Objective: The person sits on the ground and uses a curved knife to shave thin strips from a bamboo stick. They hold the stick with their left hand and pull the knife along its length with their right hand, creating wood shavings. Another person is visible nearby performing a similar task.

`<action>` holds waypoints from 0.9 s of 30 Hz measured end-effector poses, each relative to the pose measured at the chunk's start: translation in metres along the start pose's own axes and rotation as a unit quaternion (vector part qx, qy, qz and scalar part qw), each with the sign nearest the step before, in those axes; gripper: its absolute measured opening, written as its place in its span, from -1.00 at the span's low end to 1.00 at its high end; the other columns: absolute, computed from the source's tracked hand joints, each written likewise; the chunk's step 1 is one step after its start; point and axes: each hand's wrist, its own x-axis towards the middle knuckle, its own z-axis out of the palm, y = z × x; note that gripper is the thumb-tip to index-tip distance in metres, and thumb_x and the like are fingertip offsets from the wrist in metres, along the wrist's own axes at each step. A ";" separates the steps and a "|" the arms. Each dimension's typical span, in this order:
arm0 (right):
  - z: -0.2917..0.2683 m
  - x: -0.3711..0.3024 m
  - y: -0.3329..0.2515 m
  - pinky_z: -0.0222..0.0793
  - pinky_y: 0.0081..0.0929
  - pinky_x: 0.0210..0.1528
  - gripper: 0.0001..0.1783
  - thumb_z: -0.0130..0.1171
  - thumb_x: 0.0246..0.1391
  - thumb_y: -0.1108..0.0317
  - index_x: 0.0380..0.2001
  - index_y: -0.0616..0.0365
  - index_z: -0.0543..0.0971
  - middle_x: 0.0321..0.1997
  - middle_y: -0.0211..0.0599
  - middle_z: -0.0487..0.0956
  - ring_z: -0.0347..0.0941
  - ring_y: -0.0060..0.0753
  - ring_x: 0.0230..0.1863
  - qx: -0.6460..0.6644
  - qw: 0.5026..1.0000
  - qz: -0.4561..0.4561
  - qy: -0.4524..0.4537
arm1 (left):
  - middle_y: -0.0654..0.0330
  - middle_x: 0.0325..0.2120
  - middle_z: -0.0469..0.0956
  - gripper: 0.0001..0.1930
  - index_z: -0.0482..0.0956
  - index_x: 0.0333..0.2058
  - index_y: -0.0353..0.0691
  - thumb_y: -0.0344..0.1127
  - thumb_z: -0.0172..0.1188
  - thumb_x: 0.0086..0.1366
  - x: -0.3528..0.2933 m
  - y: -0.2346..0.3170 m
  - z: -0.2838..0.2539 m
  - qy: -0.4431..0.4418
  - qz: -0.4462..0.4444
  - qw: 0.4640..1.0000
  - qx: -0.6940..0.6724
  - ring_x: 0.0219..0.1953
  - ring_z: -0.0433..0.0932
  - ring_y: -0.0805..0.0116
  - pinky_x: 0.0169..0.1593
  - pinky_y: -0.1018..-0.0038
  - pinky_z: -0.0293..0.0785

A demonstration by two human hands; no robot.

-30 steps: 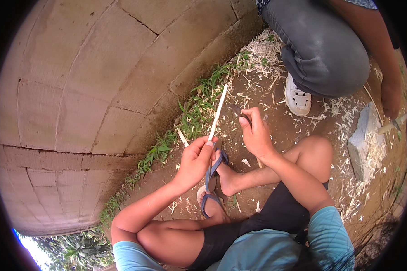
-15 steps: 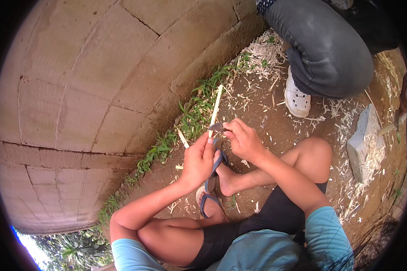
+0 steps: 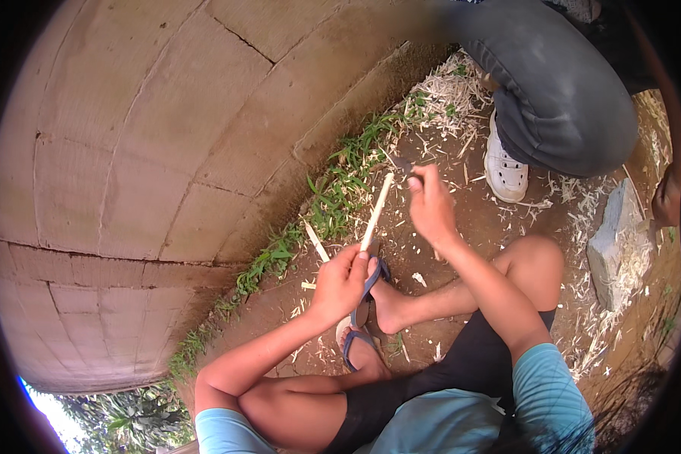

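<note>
My left hand (image 3: 339,286) is closed around the lower end of a pale, peeled wooden stick (image 3: 378,209), which slants up and away from me. My right hand (image 3: 433,210) grips a small knife with a dark blade (image 3: 402,163); its handle is hidden in my fingers. The blade is clear of the stick, just beyond its upper tip and to the right. Below my left hand are my crossed feet in blue-strapped flip-flops (image 3: 371,278).
Another pale stick (image 3: 316,242) lies by the grass (image 3: 333,200) along the block wall (image 3: 159,159). Wood shavings (image 3: 450,94) litter the dirt. A person in grey trousers (image 3: 556,91) and a white clog (image 3: 505,168) sits ahead right, near a grey stone (image 3: 611,246).
My right hand has moved the knife off the stick, forward and right. My left hand still holds the stick, now tilted further right and lower. The view has shifted slightly.
</note>
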 end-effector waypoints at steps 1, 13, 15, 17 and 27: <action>0.005 -0.008 -0.016 0.34 -0.11 -0.35 -0.81 -0.09 0.27 0.29 -0.14 0.14 0.30 -0.38 -0.03 0.53 0.50 0.02 -0.39 0.002 0.999 -0.040 -0.029 | 0.08 -0.60 0.51 -0.75 0.50 -0.17 -0.33 -0.27 0.00 0.33 0.007 -0.010 -0.006 0.014 -0.017 1.000 -0.017 -0.52 0.52 0.37 -0.38 0.39 0.42; 0.018 -0.064 -0.012 0.38 -0.06 -0.07 -0.61 -0.08 0.22 0.15 0.03 0.12 0.33 -0.05 0.01 0.47 0.47 0.12 -0.11 -0.046 0.964 -0.026 -0.262 | 0.27 -0.57 0.39 -0.80 0.39 -0.18 -0.31 -0.31 -0.01 0.32 0.042 -0.076 -0.004 -0.064 -0.122 0.985 -0.108 -0.66 0.31 0.55 -0.65 0.56 0.23; 0.013 -0.067 -0.005 0.39 0.01 -0.08 -0.60 -0.09 0.21 0.14 0.03 0.12 0.32 0.01 -0.02 0.42 0.47 0.18 -0.12 -0.109 0.956 -0.014 -0.272 | 0.27 -0.57 0.39 -0.81 0.38 -0.18 -0.30 -0.32 -0.01 0.33 0.040 -0.063 -0.004 -0.088 -0.143 0.978 -0.122 -0.66 0.32 0.52 -0.65 0.56 0.24; -0.003 -0.072 -0.011 0.40 0.03 -0.09 -0.60 -0.09 0.21 0.15 0.03 0.13 0.32 0.03 -0.03 0.39 0.47 0.20 -0.13 -0.156 0.939 0.017 -0.307 | 0.24 -0.56 0.43 -0.77 0.40 -0.17 -0.35 -0.30 0.02 0.31 0.042 -0.059 -0.004 -0.099 -0.151 0.978 -0.105 -0.65 0.33 0.51 -0.62 0.54 0.26; -0.012 -0.083 -0.010 0.45 0.01 -0.23 -0.56 0.03 0.09 0.29 0.04 0.08 0.27 -0.04 0.05 0.42 0.50 0.18 -0.17 -0.169 0.938 -0.075 -0.294 | 0.23 -0.59 0.43 -0.75 0.43 -0.21 -0.35 -0.26 0.07 0.28 0.043 -0.063 -0.008 -0.100 -0.115 0.987 -0.044 -0.67 0.33 0.49 -0.61 0.52 0.26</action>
